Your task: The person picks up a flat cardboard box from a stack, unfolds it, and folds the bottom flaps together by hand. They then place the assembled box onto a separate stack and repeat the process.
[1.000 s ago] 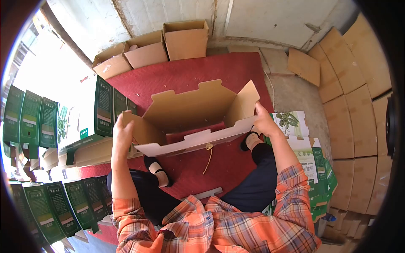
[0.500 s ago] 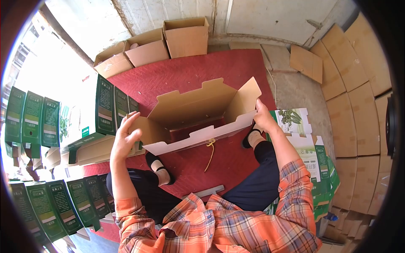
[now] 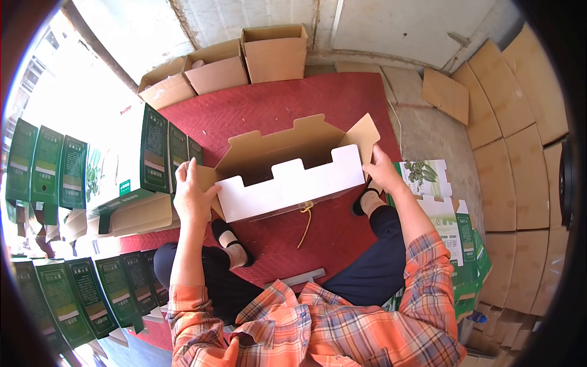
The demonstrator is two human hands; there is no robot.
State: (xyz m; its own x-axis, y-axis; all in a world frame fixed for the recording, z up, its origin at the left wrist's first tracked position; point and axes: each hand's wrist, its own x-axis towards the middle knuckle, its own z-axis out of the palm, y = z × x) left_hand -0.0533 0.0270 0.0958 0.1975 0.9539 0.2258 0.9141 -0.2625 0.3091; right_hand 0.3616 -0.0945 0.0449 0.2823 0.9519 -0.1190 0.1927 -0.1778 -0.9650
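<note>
A carton [image 3: 290, 186] with a white outer face and brown inside is between my hands, above the red mat [image 3: 342, 95]. Its notched white flap stands up on the near side, and the side flaps stick out. My left hand [image 3: 194, 192] is at the left side flap, thumb and fingers apart around its edge. On the right, my right hand [image 3: 382, 172] grips the right side flap [image 3: 363, 137] between thumb and fingers. A yellow cord [image 3: 304, 226] hangs from the carton's near face.
Green printed boxes [image 3: 156, 153] stand in rows at the left. Open brown cartons [image 3: 275, 58] line the back. Flat green and white cardboard [image 3: 437, 211] lies at the right, beside stacked brown cartons [image 3: 501, 153].
The near white flap has swung up, showing its broad white face. My left hand has shifted right, along the left flap. My right hand has moved slightly down the right flap.
</note>
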